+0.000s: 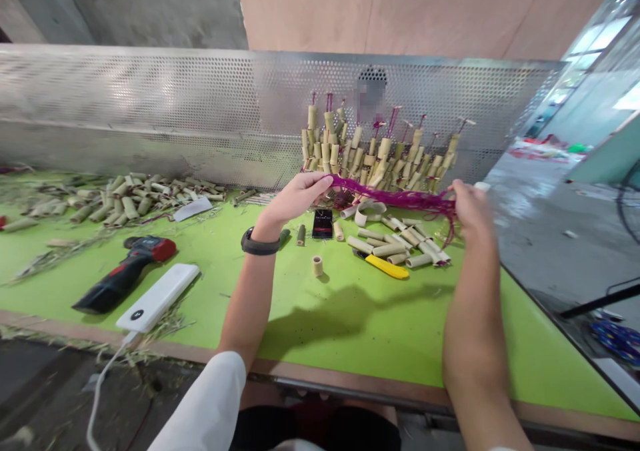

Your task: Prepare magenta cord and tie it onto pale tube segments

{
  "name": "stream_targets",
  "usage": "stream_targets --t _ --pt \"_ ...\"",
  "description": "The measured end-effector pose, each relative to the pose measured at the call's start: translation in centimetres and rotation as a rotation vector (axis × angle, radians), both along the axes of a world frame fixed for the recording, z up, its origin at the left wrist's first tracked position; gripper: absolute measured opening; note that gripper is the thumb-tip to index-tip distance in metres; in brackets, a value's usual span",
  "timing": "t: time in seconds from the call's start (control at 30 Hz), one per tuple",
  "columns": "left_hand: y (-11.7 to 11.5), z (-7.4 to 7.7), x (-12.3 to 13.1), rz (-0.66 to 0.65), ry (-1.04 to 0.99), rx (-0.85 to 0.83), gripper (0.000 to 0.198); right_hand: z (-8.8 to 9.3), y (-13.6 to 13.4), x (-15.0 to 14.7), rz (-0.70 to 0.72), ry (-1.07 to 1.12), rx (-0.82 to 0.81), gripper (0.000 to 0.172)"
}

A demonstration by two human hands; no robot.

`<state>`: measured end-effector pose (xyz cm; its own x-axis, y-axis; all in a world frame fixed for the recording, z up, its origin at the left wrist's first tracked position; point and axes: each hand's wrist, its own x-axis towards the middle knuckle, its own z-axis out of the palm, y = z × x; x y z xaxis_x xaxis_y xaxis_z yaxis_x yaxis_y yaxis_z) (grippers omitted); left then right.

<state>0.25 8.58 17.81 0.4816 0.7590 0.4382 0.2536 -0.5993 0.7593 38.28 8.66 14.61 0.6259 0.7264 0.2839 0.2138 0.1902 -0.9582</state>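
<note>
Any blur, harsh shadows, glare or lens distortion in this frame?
Head view: wide-angle bending curves the perforated metal panel and green table. The arms cast a soft shadow on it. The right hand is slightly motion-blurred, while the left hand and purple strands are sharper. The windows top right blow out.

- One head-worn camera, looking forward and down from above the desk's (350, 331) near edge.
- Faces the perforated metal screen (150, 117) behind; close range.

Bundle of magenta strands (395, 199), stretched sideways (loose ends drooping at right), raised above green tabletop (350, 317)
</note>
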Motion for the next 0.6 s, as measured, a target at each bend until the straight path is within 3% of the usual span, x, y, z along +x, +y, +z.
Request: stream_targets --t 0.1,0.17,0.33,0.4,0.5,0.6 --pt "0.6 -0.5 0.8 0.014 -0.051 -0.015 0.040 -0.2 0.1 -0.9 -0.013 -0.134 -0.151 0.025" --pt "0.7 -0.7 1.5 0.007 -0.065 -0.028 0.040 0.3 -0.1 -2.7 0.059 -0.139 -0.158 0.027" --pt "0.0 -0.8 3.3 -0.027 -0.008 -0.074 0.040 1.7 -2.1 -9.9 0.532 -0.002 -0.098 0.045" --pt "-0.2 -0.8 3.8 -0.077 0.025 -0.068 0.040 1.7 -2.7 -12.5 0.654 0.031 -0.085 0.049" --pt "-0.2 -1.0 4.3 -0.094 0.076 -0.036 0.039 0.9 -2.4 -14.6 0.681 0.074 -0.041 0.052" --pt "0.0 -1.3 4.4 -0.073 0.086 -0.004 0.040 0.1 -1.3 -14.8 0.620 0.135 0.005 0.052"
